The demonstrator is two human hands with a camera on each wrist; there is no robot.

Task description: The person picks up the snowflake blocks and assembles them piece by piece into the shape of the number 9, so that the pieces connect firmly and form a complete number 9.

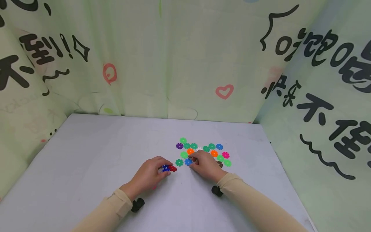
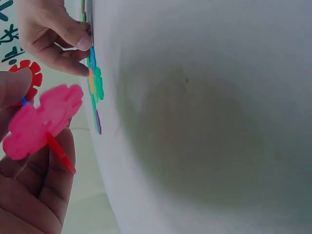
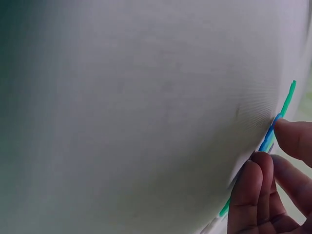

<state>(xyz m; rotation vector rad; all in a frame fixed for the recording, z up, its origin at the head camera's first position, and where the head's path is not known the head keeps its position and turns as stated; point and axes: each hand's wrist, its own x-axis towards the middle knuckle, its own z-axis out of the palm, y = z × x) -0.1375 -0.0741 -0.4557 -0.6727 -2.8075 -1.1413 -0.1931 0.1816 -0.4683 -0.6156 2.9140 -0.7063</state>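
a broad pattern of flower-edged discs lies flat on the table, with an orange disc on the left side and another orange disc on the right, green discs along the upper edge and a purple disc at the upper left. much of it looks laid, i judge, though the right hand covers the lower middle, so i cannot tell what is filled there. what seems left is the handful in the left hand: its thumb and fingers are clamped round several discs, among them a dark blue disc, a red disc and a pink disc, near the pattern's lower left. the right thumb and a finger close on opposite edges of a blue disc, pinching it low at the table, just beside a green disc at the pattern's lower left.
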